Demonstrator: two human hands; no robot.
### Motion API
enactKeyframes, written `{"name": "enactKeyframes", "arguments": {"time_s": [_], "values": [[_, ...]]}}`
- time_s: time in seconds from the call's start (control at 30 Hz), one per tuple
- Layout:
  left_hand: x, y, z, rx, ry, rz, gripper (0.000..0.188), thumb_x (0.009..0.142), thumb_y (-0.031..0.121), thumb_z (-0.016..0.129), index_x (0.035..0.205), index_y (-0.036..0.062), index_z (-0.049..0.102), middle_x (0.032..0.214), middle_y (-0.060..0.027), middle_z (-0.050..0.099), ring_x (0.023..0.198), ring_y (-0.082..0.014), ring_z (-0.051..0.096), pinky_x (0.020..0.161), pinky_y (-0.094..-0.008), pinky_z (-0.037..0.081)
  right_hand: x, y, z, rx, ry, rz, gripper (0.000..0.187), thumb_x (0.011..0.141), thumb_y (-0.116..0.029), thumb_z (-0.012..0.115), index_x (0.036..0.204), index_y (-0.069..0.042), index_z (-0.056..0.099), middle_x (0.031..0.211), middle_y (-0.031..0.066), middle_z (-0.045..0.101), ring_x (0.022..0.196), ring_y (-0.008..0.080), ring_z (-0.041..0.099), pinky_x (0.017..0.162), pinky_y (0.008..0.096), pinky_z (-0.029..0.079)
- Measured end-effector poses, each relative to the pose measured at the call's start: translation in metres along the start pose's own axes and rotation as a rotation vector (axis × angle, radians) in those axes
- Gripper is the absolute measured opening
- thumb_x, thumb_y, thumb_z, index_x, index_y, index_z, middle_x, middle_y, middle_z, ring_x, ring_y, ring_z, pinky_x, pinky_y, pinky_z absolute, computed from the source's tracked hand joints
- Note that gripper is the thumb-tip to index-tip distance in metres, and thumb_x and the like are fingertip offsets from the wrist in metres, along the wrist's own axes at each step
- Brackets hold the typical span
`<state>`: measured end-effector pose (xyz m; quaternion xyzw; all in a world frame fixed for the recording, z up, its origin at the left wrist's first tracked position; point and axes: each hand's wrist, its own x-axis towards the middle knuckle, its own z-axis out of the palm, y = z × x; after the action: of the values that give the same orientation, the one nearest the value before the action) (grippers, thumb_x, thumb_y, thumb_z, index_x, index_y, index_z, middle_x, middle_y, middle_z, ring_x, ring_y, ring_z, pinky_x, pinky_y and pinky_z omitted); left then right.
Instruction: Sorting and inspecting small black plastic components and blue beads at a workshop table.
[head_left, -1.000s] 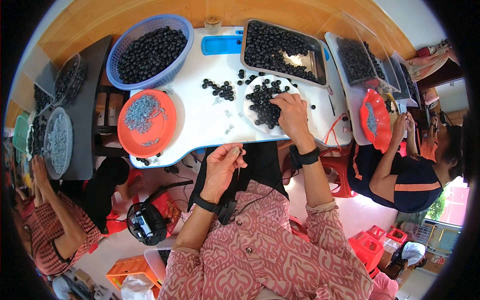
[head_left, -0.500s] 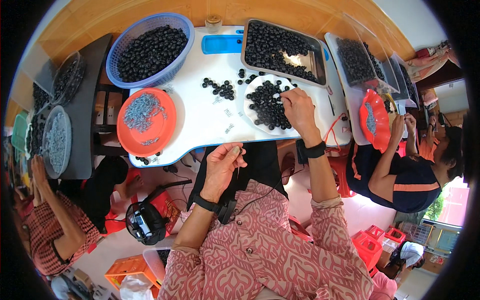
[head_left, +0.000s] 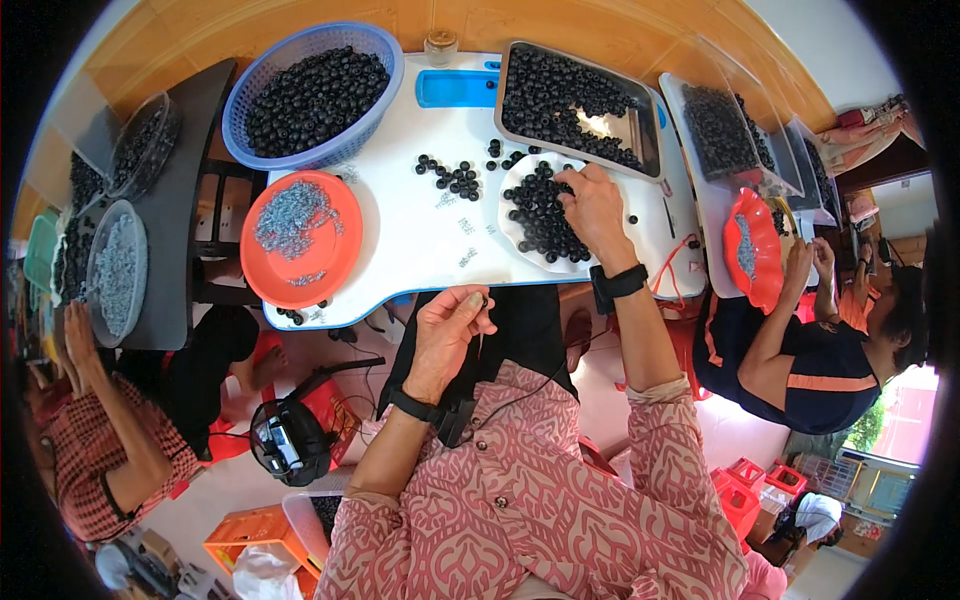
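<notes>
My left hand is held in front of the table's near edge, thumb and forefinger closed on a small dark piece that looks like one of the black beads. Something thin hangs below its fingers. My right hand reaches over a white scalloped plate heaped with black round beads. Its fingertips are bent together at the top of the heap; what they hold, if anything, is hidden. To the left, an orange-red plate carries small grey-blue metallic bits.
A blue basket and a metal tray hold more black beads behind the plates. Loose beads lie mid-table near a blue shallow tray and a glass jar. People work at both sides.
My right hand has moved slightly left over the bead heap, its fingers now down at the beads. My left hand keeps its pinch. The whole view has shifted a little.
</notes>
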<state>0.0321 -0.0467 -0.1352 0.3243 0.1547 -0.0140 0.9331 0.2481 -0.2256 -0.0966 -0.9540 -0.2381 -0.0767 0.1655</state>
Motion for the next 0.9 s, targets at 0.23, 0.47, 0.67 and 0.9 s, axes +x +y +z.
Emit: {"name": "enactKeyframes", "arguments": {"time_s": [0.23,0.47,0.67,0.9], "values": [[0.0008,-0.0007,0.0004,-0.003,-0.002,-0.001,0.020,0.095,0.009,0.057,0.111,-0.0026,0.063,0.095,-0.0100,0.066,0.071,-0.0108,0.061,0.069,-0.0287,0.056,-0.0004,0.0016,0.0013,-0.072,0.090,-0.060,0.018,0.075,-0.006,0.070,0.092,-0.011,0.070,0.085,0.0103,0.059,0.083,0.0300,0.060,0.073,0.0413,0.048],[-0.0009,-0.0010,0.0006,-0.001,-0.006,-0.001,0.020,0.096,0.010,0.057,0.111,-0.0009,0.063,0.095,-0.0092,0.067,0.072,-0.0106,0.061,0.069,-0.0291,0.056,-0.0004,0.0099,0.0066,-0.011,0.038,-0.027,0.019,0.076,-0.006,0.068,0.093,-0.012,0.071,0.088,0.0113,0.056,0.091,0.0298,0.057,0.074,0.0414,0.043],[-0.0006,-0.0026,0.0012,-0.005,0.002,-0.010,0.020,0.095,0.008,0.058,0.111,-0.0033,0.063,0.094,-0.0096,0.065,0.070,-0.0105,0.061,0.068,-0.0279,0.057,-0.0021,0.0026,0.0051,-0.035,0.058,-0.052,0.018,0.076,-0.006,0.068,0.092,-0.012,0.071,0.086,0.0110,0.056,0.089,0.0295,0.056,0.073,0.0414,0.043],[-0.0016,-0.0012,0.0021,-0.008,0.012,-0.001,0.020,0.095,0.007,0.057,0.111,-0.0033,0.063,0.093,-0.0095,0.065,0.070,-0.0102,0.061,0.067,-0.0272,0.057,-0.0013,0.0035,0.0030,-0.038,0.060,-0.043,0.015,0.075,-0.006,0.070,0.089,-0.011,0.070,0.086,0.0103,0.058,0.082,0.0298,0.060,0.070,0.0405,0.050]]}}
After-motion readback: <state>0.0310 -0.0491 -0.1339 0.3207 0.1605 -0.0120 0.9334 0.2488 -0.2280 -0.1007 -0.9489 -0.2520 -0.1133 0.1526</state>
